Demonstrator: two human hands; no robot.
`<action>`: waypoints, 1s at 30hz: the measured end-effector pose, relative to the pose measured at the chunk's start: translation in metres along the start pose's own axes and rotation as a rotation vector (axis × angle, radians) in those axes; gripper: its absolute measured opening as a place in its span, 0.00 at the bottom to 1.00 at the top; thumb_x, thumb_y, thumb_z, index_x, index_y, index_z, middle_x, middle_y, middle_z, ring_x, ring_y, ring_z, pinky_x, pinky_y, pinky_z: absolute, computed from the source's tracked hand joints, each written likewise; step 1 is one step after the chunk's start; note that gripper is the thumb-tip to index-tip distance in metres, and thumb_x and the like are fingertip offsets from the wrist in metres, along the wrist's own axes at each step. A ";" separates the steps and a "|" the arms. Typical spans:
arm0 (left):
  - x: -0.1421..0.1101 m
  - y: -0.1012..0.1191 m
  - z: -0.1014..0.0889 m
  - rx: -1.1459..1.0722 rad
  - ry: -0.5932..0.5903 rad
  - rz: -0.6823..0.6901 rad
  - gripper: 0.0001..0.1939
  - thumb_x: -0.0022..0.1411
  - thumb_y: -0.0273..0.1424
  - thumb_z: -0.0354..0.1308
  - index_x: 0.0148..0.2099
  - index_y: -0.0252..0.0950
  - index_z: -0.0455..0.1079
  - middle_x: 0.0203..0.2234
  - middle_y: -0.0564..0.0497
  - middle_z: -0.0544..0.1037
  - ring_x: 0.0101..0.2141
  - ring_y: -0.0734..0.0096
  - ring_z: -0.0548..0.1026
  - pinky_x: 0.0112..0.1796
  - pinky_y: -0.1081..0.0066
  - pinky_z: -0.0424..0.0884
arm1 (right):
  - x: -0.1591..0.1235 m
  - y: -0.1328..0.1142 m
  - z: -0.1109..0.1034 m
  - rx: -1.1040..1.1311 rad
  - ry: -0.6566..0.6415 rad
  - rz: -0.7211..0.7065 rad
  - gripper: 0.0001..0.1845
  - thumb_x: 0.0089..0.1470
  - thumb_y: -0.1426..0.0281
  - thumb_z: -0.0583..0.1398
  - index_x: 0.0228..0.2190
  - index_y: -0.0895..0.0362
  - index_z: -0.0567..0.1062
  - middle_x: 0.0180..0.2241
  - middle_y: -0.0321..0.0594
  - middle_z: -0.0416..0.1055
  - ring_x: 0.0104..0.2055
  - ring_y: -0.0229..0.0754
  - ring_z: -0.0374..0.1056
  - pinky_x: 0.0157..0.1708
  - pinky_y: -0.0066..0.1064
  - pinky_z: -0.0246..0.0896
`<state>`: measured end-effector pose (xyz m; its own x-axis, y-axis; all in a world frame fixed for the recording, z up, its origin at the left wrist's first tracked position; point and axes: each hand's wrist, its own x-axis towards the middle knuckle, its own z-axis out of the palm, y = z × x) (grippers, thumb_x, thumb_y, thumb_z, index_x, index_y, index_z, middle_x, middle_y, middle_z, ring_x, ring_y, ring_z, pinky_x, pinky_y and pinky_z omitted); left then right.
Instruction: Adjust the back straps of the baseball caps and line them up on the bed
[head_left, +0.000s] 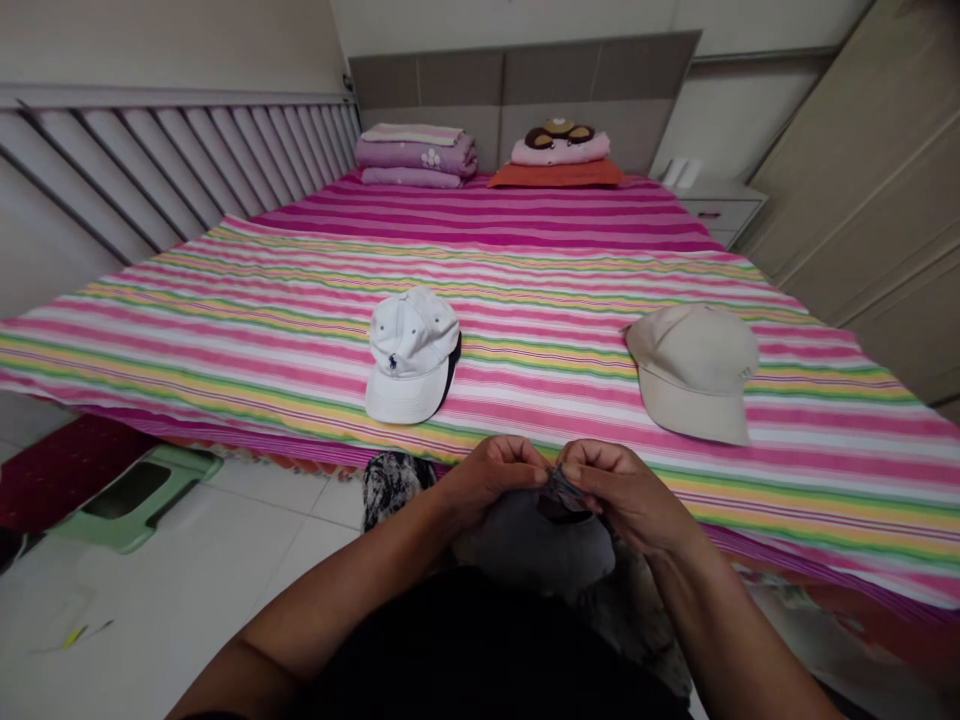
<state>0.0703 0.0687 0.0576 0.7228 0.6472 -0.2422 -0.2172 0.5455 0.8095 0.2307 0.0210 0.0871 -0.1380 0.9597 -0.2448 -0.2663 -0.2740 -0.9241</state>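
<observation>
My left hand (487, 482) and my right hand (611, 490) meet in front of me, with their fingers pinching a dark edge of a dark grey cloth cap (532, 550). The pinched part is partly hidden by my fingers. Its rounded crown hangs below my hands, just off the bed's near edge. Ahead on the striped bed sheet (225, 335), a white baseball cap (412, 350) with a navy logo and dark underside lies to the left. A beige baseball cap (694, 372) lies to the right, apart from it. Neither hand touches these caps.
A black-and-white patterned cloth (391, 485) lies just left of my left hand. Folded pink bedding (416, 155) and pillows (559, 160) sit at the headboard. A slatted panel runs along the left, wardrobe doors along the right. A green stool (131, 500) stands on the tiled floor.
</observation>
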 end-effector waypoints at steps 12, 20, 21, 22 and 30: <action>-0.001 0.001 -0.001 0.028 -0.056 -0.074 0.11 0.41 0.31 0.65 0.26 0.30 0.69 0.17 0.55 0.69 0.17 0.82 0.62 0.22 0.77 0.55 | 0.005 -0.001 -0.014 -0.152 -0.237 0.051 0.16 0.38 0.63 0.65 0.17 0.60 0.67 0.14 0.28 0.55 0.18 0.29 0.47 0.18 0.25 0.38; -0.002 0.002 0.000 0.060 -0.062 -0.099 0.12 0.40 0.32 0.66 0.25 0.30 0.69 0.16 0.55 0.68 0.17 0.82 0.61 0.22 0.77 0.55 | 0.009 -0.005 -0.025 -0.341 -0.341 0.114 0.14 0.41 0.64 0.64 0.19 0.59 0.66 0.15 0.28 0.55 0.17 0.29 0.47 0.17 0.25 0.40; -0.002 0.001 0.000 0.054 -0.063 -0.099 0.11 0.40 0.32 0.66 0.26 0.30 0.69 0.17 0.55 0.68 0.18 0.82 0.62 0.22 0.77 0.55 | 0.009 -0.004 -0.026 -0.336 -0.330 0.113 0.14 0.41 0.64 0.64 0.19 0.59 0.66 0.15 0.28 0.56 0.17 0.28 0.47 0.17 0.24 0.40; -0.002 0.001 0.000 0.047 -0.064 -0.100 0.11 0.41 0.31 0.65 0.26 0.30 0.70 0.17 0.54 0.68 0.18 0.82 0.62 0.22 0.77 0.56 | 0.009 -0.003 -0.026 -0.330 -0.320 0.110 0.14 0.41 0.64 0.64 0.19 0.59 0.66 0.15 0.28 0.56 0.16 0.28 0.47 0.17 0.24 0.40; -0.002 0.000 -0.002 -0.012 -0.031 -0.085 0.13 0.39 0.31 0.66 0.28 0.29 0.72 0.19 0.51 0.73 0.19 0.79 0.67 0.24 0.76 0.60 | 0.001 -0.005 -0.015 -0.310 -0.132 0.033 0.15 0.41 0.61 0.64 0.23 0.59 0.68 0.17 0.30 0.60 0.17 0.30 0.55 0.16 0.23 0.47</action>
<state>0.0677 0.0689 0.0568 0.7589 0.5818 -0.2927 -0.1620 0.6039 0.7804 0.2458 0.0245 0.0868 -0.2697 0.9286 -0.2550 0.0405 -0.2536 -0.9664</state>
